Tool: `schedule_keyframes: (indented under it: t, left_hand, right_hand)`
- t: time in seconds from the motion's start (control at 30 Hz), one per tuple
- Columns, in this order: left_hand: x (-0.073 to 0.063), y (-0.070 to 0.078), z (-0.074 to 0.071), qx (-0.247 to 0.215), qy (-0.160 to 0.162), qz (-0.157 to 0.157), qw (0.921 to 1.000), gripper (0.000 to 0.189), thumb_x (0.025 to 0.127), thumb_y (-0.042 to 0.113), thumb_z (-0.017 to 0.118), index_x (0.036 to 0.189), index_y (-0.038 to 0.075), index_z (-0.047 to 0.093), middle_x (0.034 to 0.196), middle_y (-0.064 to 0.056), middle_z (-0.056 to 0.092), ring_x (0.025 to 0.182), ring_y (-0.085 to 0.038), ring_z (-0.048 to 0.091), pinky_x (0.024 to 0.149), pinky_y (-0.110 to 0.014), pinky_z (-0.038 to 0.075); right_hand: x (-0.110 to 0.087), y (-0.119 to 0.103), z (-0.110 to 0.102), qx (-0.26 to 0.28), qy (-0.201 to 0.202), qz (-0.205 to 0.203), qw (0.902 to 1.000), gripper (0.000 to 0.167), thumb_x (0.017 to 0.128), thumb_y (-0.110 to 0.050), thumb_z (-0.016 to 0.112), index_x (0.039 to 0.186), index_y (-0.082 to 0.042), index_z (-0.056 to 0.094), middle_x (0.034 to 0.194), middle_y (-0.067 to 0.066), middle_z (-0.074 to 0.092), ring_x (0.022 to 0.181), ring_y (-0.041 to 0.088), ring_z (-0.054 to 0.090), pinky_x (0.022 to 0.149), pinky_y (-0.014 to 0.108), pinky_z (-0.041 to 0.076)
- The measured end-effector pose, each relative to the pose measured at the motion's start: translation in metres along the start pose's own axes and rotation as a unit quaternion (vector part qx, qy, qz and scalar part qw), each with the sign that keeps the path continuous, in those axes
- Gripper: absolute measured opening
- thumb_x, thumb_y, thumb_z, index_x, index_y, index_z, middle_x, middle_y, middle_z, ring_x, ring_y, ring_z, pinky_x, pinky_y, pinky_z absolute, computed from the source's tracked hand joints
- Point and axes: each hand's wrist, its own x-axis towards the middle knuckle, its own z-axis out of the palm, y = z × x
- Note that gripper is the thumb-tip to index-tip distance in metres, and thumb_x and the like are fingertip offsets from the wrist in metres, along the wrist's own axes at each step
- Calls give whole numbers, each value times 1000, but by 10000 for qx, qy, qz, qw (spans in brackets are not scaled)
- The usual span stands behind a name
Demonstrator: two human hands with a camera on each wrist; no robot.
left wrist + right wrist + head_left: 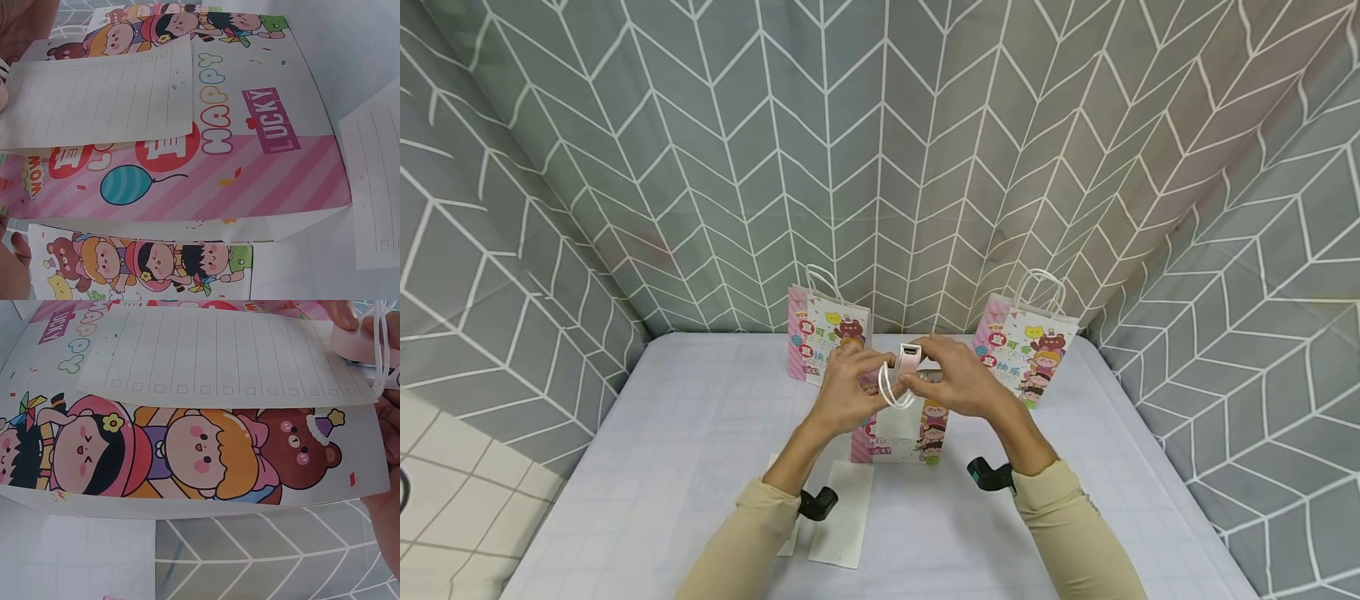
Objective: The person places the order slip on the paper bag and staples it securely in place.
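Observation:
A paper gift bag with cartoon figures stands upright in the middle of the table, its top between my hands. A lined checklist sheet lies against its front, top end at the bag's rim. My left hand grips the top of the bag on the left, by the white rope handle. My right hand pinches a small pink and white stapler at the bag's top edge. In the right wrist view the stapler sits over the sheet's top end; its jaws are partly hidden by fingers and handle.
Two matching gift bags stand behind, one at the left and one at the right. More lined sheets lie on the white-covered table near my left forearm. A patterned grey curtain encloses the back and sides.

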Motion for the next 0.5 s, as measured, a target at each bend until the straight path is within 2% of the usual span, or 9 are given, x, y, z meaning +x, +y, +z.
schedule_keyframes:
  t: [0.13,0.27,0.5]
  left_hand:
    - [0,0,0,35,76,103,9999,39,77,37,87,107,13,78,98,2,76,89,-15,52,89,-46,33]
    - [0,0,-1,-85,2,76,9999,40,78,37,86,108,12,79,99,2,76,89,-14,51,92,-46,32]
    - [0,2,-1,-119,-56,21,9999,43,79,40,84,110,11,78,100,1,76,90,-13,51,91,-45,30]
  right_hand:
    - [0,1,0,-16,43,-83,10000,26,91,-33,74,109,-15,67,102,-3,67,95,16,65,81,40,53]
    - [-2,0,-2,108,45,-188,9998,25,92,-30,74,110,-14,67,102,-4,68,95,14,66,84,41,54]
    - [-4,2,0,242,74,-440,9987,27,93,-25,74,114,-10,67,104,0,71,97,15,69,86,48,55]
